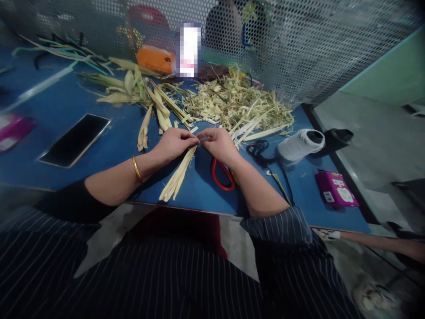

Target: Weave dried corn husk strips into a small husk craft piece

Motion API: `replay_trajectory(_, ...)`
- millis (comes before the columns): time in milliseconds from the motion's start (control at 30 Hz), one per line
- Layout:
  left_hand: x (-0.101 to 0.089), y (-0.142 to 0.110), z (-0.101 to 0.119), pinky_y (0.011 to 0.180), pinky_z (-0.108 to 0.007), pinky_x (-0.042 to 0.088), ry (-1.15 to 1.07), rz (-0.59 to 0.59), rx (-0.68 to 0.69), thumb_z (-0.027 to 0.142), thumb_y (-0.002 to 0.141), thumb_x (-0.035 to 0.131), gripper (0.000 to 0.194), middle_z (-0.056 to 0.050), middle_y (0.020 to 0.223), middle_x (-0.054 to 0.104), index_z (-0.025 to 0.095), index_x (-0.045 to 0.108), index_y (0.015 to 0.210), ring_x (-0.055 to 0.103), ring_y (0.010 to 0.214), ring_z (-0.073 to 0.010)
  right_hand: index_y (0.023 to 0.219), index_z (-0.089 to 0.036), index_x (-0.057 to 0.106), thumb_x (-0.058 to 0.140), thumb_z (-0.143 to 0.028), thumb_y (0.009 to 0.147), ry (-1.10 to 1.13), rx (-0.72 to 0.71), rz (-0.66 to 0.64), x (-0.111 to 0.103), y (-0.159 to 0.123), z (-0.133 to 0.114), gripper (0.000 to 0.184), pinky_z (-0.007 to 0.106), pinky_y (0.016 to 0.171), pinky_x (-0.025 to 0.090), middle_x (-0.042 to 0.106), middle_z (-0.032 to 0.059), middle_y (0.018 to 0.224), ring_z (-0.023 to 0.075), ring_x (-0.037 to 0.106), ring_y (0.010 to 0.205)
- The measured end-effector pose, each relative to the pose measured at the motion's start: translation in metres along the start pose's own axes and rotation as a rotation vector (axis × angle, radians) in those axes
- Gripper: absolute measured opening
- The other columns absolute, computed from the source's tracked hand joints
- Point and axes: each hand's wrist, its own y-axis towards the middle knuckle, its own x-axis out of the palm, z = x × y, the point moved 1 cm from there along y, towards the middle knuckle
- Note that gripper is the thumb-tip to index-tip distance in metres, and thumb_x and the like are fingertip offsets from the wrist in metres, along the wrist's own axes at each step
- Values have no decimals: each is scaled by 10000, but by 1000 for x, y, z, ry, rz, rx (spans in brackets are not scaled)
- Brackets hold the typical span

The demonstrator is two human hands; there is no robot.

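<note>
My left hand (174,144) and my right hand (217,144) meet over the front of the blue table, fingertips pinched close together. A small end of pale husk shows between them. Below the fingertips a bundle of dried husk strips (177,177) fans out toward the table's front edge, its upper end running up to my left fingers. What exactly the right fingertips pinch is partly hidden. Under my right wrist lies a pair of scissors with red handles (222,177), their blades covered by the hand.
Behind my hands lies a heap of husk scraps (235,99), with longer husks (129,91) to its left. A phone (76,139) rests at left. White thread (300,145), black thread (337,139) and a purple packet (336,189) stand at right. A perforated screen (299,53) borders the back.
</note>
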Motion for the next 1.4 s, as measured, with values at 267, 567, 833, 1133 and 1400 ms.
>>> replay_trajectory(267, 3, -2, 5, 467, -170, 352, -148, -16, -81, 220, 799, 648, 113, -39, 712, 687, 140, 705, 745, 533, 556, -79, 792, -165, 717, 590, -169, 733, -211, -45, -89, 2, -3, -6, 140, 265, 601, 270, 504, -17, 601, 118, 398, 602)
replay_trajectory(567, 8, 0, 1, 435, -181, 395, -307, -150, -136, 204, 885, 576, 175, 4, 590, 582, 153, 580, 717, 516, 460, -68, 788, -159, 627, 554, -117, 714, -91, -45, -288, -12, -2, -10, 112, 263, 566, 270, 441, -61, 540, 94, 386, 541)
replay_trajectory(833, 11, -1, 4, 417, -200, 376, -280, -112, -188, 154, 815, 591, 233, 9, 476, 526, 135, 600, 583, 457, 385, -66, 855, -208, 524, 605, -247, 789, 369, -4, -163, -9, 0, -7, 112, 267, 512, 344, 502, -58, 564, 112, 458, 485)
replay_trajectory(1133, 7, 5, -6, 425, -198, 356, -323, -105, -172, 211, 759, 636, 235, 14, 451, 499, 143, 577, 542, 432, 400, -68, 894, -203, 569, 596, -307, 851, 625, -111, -183, -2, -6, -20, 116, 262, 536, 394, 452, -65, 575, 86, 409, 478)
replay_trajectory(1400, 6, 6, -5, 456, -199, 346, -215, -204, -169, 74, 692, 536, 154, 12, 476, 505, 131, 618, 574, 429, 428, -71, 920, -197, 548, 561, -281, 873, 720, -123, -130, 1, -6, -22, 97, 243, 538, 422, 442, -66, 597, 74, 399, 485)
